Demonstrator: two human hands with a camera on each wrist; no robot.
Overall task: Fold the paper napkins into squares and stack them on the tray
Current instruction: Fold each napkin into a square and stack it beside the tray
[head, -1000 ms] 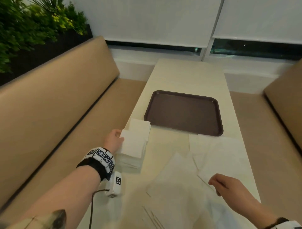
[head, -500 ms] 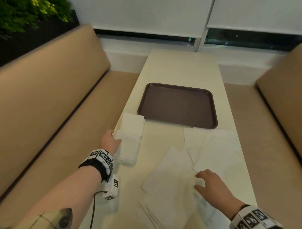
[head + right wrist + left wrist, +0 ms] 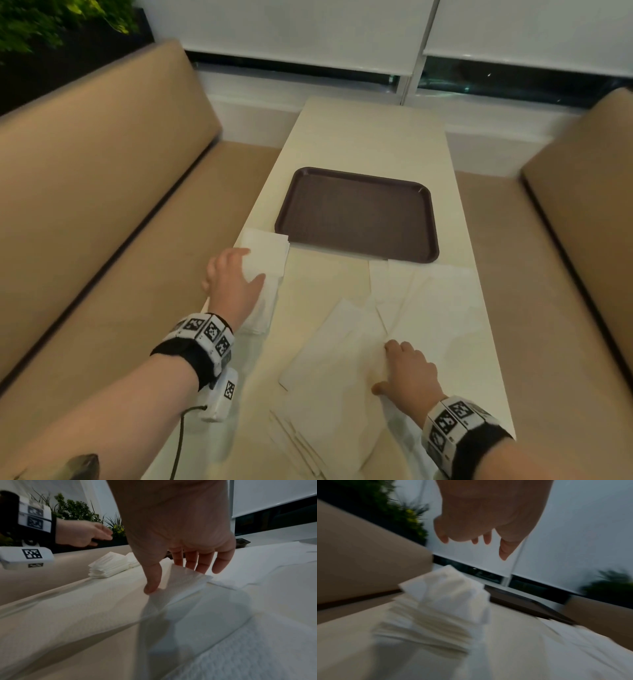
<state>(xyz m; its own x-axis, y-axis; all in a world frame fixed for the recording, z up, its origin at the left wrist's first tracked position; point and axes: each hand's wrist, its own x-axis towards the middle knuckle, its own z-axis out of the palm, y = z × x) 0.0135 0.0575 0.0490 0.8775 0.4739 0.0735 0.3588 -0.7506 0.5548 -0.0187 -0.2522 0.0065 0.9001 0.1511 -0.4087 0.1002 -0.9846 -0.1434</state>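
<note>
The right hand [image 3: 173, 531] is pressing down on an unfolded napkin [image 3: 337, 363] near the table's [image 3: 373, 137] front edge, thumb and fingers [image 3: 202, 563] lightly pinching a raised edge, probably to peel off one sheet for folding. The left hand [image 3: 230, 281] is hovering over the pile of folded squares [image 3: 265, 255] just beside the tray's [image 3: 356, 212] near-left corner, fingers spread wide and holding nothing. The tray itself is carrying no napkins, so stacking looks still ahead.
</note>
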